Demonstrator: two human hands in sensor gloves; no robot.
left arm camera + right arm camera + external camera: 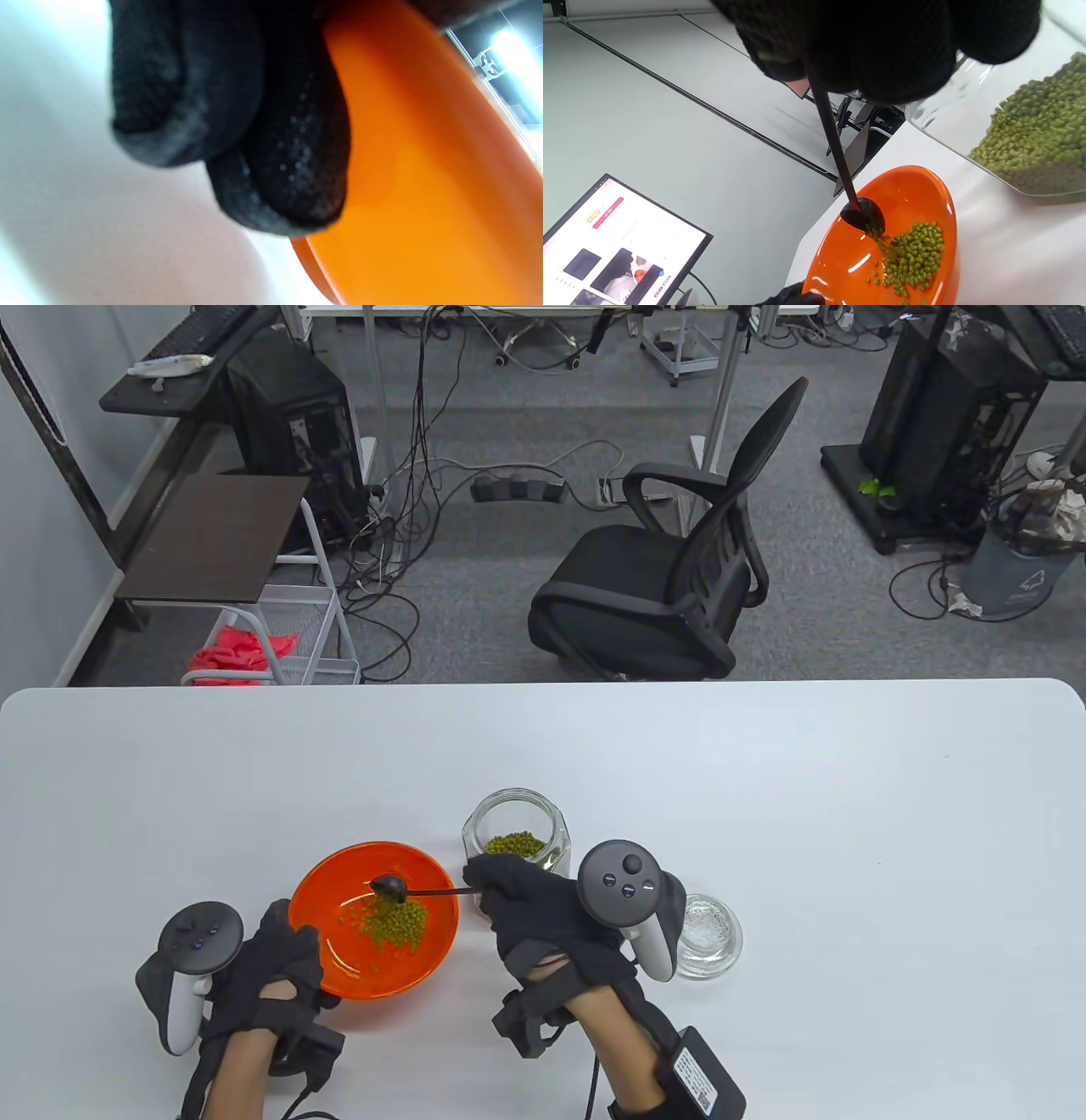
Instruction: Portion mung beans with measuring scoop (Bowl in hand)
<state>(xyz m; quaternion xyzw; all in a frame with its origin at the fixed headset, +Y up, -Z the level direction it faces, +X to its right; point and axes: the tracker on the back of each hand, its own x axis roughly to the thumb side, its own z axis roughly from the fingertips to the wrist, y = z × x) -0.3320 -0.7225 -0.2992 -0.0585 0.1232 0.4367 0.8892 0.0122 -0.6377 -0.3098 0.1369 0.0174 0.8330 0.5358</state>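
The left hand grips the glossy orange bowl at its near rim, fingers blurred underneath. The right hand pinches the thin black scoop, its handle end hidden, tipped over mung beans inside. Glass jar just behind; open white table rightward

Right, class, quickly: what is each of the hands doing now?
Left hand: grips the orange bowl by its rim.
Right hand: pinches the scoop handle.
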